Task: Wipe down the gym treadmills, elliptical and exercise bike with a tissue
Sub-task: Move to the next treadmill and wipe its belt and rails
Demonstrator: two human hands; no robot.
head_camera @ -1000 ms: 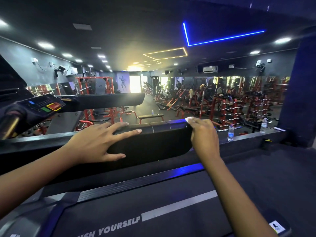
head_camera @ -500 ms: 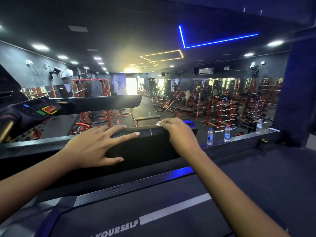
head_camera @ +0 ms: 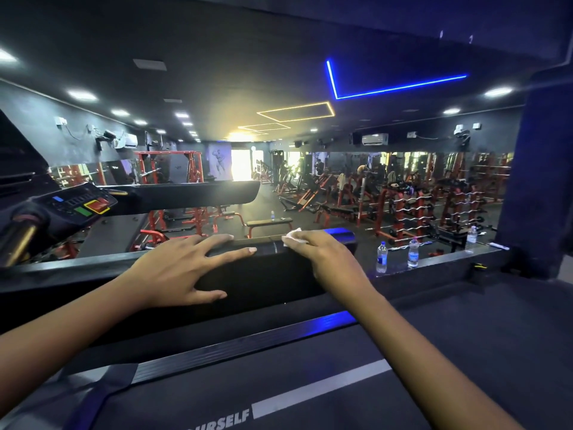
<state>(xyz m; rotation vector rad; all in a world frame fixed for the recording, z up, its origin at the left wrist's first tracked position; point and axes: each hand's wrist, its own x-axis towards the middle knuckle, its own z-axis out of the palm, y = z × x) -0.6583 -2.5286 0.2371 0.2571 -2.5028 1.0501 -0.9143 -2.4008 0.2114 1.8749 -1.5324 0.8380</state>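
water bottles (head_camera: pixel 382 257) on ledge (head_camera: pixel 446 258) | flat bench (head_camera: pixel 269 223) | barbell racks (head_camera: pixel 415 209) | blue ceiling strip (head_camera: pixel 397 87)

White "OURSELF" is printed on the treadmill belt (head_camera: pixel 310 364).

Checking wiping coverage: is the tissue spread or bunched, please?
Bunched: the tissue shows only as a crumpled white wad under the right hand, mostly hidden.

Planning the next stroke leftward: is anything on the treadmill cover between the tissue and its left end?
Yes. The left hand rests flat on the cover, fingers spread, just left of the tissue held by the right hand; bare cover shows between them.
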